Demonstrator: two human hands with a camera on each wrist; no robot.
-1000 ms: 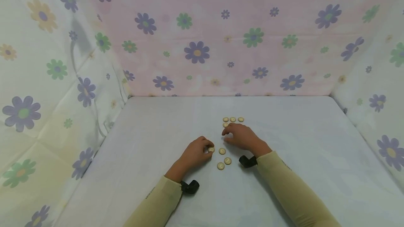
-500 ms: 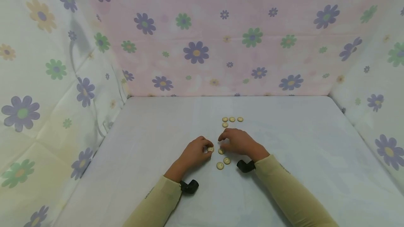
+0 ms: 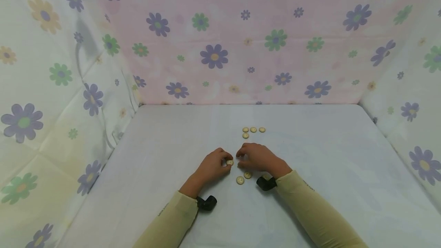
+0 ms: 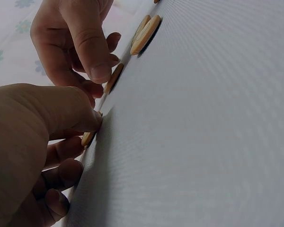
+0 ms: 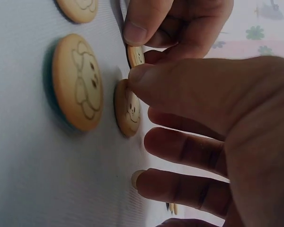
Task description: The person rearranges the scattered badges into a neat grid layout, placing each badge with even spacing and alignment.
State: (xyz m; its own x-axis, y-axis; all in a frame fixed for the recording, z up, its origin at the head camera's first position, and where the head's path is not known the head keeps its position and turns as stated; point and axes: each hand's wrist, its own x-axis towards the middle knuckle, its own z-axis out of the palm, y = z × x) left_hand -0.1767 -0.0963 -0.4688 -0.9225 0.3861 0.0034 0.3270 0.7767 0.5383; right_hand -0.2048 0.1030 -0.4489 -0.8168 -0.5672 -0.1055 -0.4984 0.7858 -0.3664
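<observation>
Between thumb and fingertips, my left hand pinches a round tan wooden-looking disc low over the white table. Close to its right, my right hand has its thumb at the edge of another disc, which bears a printed cartoon animal. That disc lies on the cloth, with the other fingers spread beyond it; the hand hides it in the head view. Two more discs lie nearer me: one beside the right wrist, one slightly left of it.
Farther back, a row includes a left disc, a middle disc and a right disc. A single disc sits just below the row's left end. Flowered cloth surrounds the table at back and sides.
My right hand has come down and left from near the back discs to the disc beside the left hand. The left hand keeps its pinch in the same place.
</observation>
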